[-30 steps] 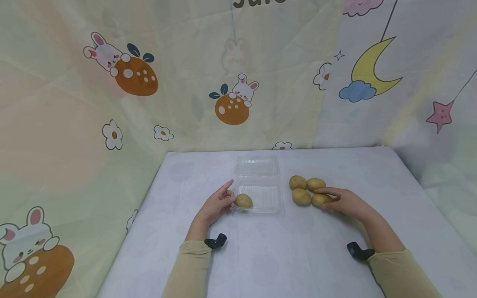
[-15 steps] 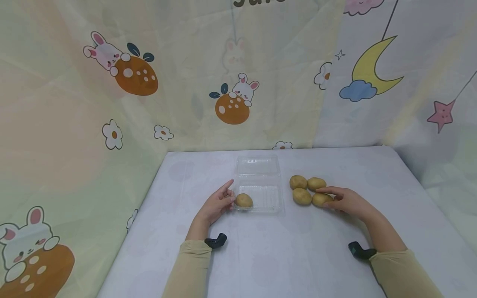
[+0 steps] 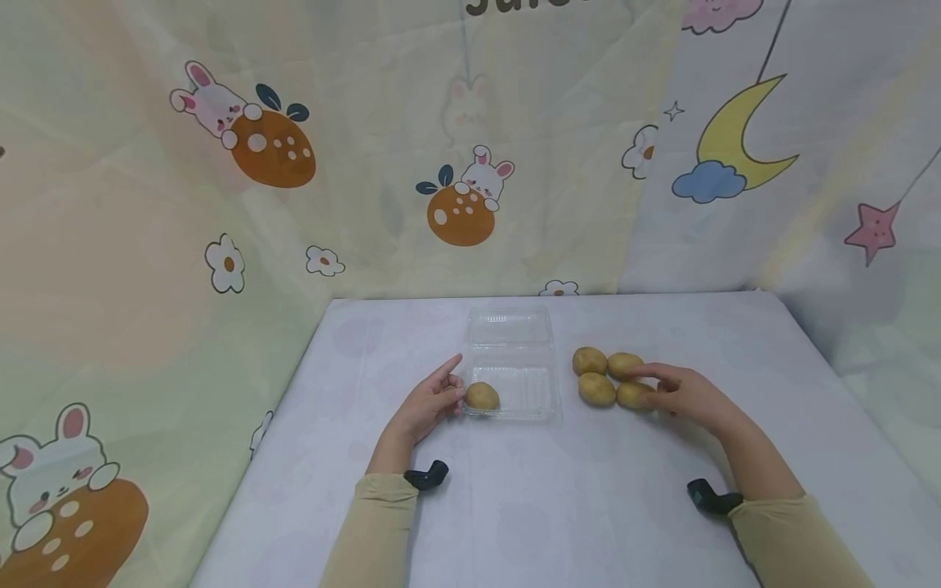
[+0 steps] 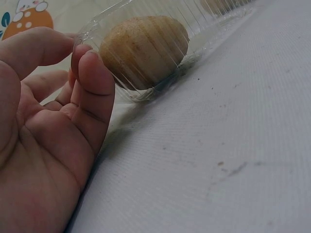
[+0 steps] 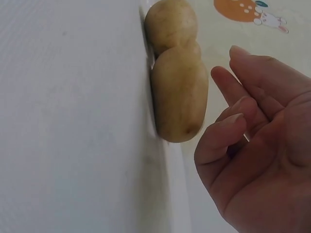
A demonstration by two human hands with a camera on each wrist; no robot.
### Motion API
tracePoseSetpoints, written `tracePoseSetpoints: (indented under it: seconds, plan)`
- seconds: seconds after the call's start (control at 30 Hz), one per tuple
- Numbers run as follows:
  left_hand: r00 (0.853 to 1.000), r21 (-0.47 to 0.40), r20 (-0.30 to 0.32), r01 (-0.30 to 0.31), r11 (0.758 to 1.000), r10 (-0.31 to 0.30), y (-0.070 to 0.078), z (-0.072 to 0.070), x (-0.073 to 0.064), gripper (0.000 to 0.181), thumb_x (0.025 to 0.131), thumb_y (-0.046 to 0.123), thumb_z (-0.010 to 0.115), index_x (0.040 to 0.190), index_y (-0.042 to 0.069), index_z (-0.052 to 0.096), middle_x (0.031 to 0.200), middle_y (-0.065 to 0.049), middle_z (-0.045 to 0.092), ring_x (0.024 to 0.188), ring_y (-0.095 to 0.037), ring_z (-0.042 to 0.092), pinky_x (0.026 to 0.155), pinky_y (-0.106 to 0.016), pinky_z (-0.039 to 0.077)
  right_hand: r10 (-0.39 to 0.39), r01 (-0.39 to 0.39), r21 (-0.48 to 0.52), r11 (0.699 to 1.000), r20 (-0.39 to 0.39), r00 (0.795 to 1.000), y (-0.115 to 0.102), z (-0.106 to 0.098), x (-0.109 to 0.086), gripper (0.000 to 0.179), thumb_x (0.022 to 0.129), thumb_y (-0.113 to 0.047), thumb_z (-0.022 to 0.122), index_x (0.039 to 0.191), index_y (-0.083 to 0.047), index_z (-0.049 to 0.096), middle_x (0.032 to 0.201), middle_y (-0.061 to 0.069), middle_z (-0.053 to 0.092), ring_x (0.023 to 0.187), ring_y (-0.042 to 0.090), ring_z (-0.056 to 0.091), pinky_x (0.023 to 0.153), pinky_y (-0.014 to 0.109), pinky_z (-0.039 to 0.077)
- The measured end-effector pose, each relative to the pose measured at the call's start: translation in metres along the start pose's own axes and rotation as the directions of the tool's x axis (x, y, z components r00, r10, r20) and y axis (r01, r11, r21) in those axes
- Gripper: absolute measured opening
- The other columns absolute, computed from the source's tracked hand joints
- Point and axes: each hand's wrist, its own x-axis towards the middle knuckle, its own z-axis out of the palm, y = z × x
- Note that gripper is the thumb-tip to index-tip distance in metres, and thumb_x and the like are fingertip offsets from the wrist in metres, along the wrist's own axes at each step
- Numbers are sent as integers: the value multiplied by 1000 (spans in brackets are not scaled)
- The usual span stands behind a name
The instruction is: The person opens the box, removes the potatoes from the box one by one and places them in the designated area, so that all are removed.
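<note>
A clear plastic clamshell box [image 3: 525, 394] lies with its lid [image 3: 509, 328] folded back. One potato [image 3: 482, 397] sits in its near left corner and shows through the ribbed wall in the left wrist view. At that corner my left hand [image 3: 428, 406] pinches the box's rim, its index finger pointing away. My right hand [image 3: 689, 398] hovers by the nearest right potato [image 3: 634, 396] of a cluster, its fingers loosely bent. In the right wrist view a gap separates that hand [image 5: 262, 141] from the potato [image 5: 180, 94], and nothing is between its fingers.
Beside the right potato are the others of the cluster: a near left potato [image 3: 596, 389], a far left potato [image 3: 590, 361] and a far right potato [image 3: 625, 365]. A white cloth [image 3: 529, 506] covers the table. Behind it hangs a printed curtain [image 3: 367, 147].
My right hand's fingers have come away from the near right potato, the index lifting slightly. The left hand and the box hold their places. The head view has shifted a little.
</note>
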Motion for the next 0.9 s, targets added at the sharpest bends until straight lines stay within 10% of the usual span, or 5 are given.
tracePoseSetpoints:
  seconds: [0.4, 0.9]
  plan:
    - [1000, 4, -6, -4, 1000, 4, 1, 0, -1, 77, 92, 15, 68, 157, 24, 28, 101, -2, 51, 78, -11, 55, 70, -23, 51, -91, 90, 37, 995, 22, 996, -25, 3, 5, 45, 94, -29, 67, 138, -20, 58, 140, 10, 56, 74, 19, 54, 62, 32, 51]
    - [1000, 18, 1, -4, 1000, 4, -1, -1, 1, 79, 91, 18, 69, 157, 23, 26, 101, 0, 52, 78, -11, 56, 72, -23, 52, -160, 161, -2, 987, 84, 984, -71, 20, 35, 37, 92, -33, 69, 129, -34, 64, 138, -8, 58, 132, 28, 46, 107, 57, 37]
